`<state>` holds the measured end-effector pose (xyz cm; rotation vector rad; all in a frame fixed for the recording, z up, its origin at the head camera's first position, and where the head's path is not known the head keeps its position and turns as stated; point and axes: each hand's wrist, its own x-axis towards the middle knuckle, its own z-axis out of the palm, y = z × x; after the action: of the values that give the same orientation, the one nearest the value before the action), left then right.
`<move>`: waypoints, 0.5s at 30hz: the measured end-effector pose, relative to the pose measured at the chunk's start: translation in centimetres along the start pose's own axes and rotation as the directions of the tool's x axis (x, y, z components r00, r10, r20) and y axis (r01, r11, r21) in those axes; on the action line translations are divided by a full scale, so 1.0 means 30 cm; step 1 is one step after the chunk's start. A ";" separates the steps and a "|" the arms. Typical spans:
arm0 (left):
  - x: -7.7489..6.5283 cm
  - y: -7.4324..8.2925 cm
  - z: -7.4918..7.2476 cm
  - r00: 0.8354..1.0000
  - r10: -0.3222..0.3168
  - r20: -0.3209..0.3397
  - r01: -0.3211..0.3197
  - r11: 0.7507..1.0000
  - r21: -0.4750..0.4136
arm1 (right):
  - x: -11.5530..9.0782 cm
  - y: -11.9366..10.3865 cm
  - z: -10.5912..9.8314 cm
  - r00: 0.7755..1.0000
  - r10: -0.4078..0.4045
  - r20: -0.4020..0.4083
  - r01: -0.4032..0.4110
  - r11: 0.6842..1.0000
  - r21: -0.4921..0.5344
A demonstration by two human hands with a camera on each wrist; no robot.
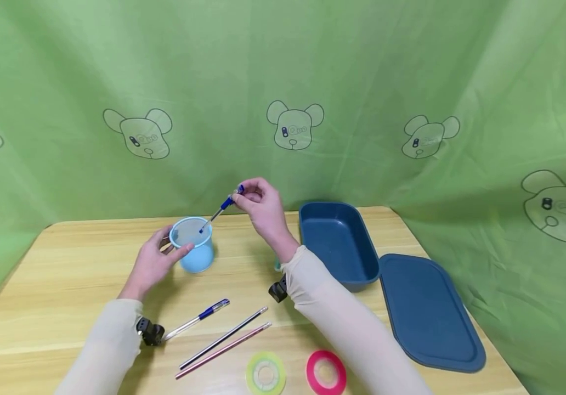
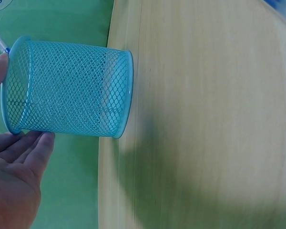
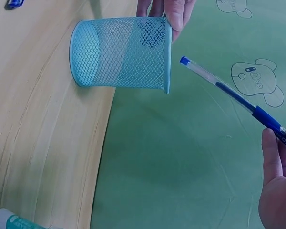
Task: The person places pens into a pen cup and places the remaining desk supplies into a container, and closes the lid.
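Observation:
A light blue mesh pen holder stands upright on the wooden table. My left hand holds it near the rim, thumb on the near side and fingers on the far side. In the left wrist view, the mesh pen holder touches those fingers. Above and right of it, my right hand pinches a blue pen by its upper end. The pen slants down toward the holder's opening. In the right wrist view, the lower end of the pen is apart from the rim.
Nearer me lie another blue pen, a dark pencil and a pink pencil. Yellow-green and pink tape rolls are at the front. Right stand a dark blue bin and its lid. A glue stick lies nearby.

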<state>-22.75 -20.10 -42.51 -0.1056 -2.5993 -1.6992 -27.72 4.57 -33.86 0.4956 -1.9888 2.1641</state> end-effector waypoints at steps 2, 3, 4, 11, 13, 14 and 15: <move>0.000 0.000 0.000 1.000 0.001 -0.002 -0.001 1.000 -0.003 | 0.005 0.000 0.008 1.000 0.000 -0.002 0.000 1.000 0.004; -0.001 -0.001 -0.001 1.000 0.001 -0.003 -0.001 1.000 -0.004 | 0.008 -0.001 0.013 1.000 0.000 -0.002 0.000 1.000 0.010; -0.001 -0.001 -0.001 1.000 0.001 -0.004 -0.001 1.000 -0.007 | 0.010 -0.003 0.017 1.000 0.000 -0.003 0.000 1.000 0.017; -0.002 -0.004 0.001 1.000 0.003 -0.005 -0.003 1.000 -0.002 | 0.031 0.016 0.037 1.000 0.017 -0.008 -0.017 1.000 0.020; -0.001 -0.005 0.003 1.000 0.002 -0.005 -0.002 1.000 -0.001 | 0.033 0.025 0.041 0.999 0.038 -0.005 -0.038 0.999 0.011; 0.000 -0.005 0.003 1.000 0.000 -0.005 0.000 1.000 -0.001 | 0.034 0.031 0.044 0.999 0.048 -0.002 -0.048 0.999 0.008; 0.000 -0.005 0.004 1.000 -0.002 -0.005 0.002 1.000 -0.003 | 0.034 0.037 0.046 0.998 0.057 0.004 -0.057 0.998 0.007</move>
<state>-22.75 -20.06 -42.69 -0.0991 -2.5944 -1.7026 -28.87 3.00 -34.47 0.4496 -2.0224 2.2053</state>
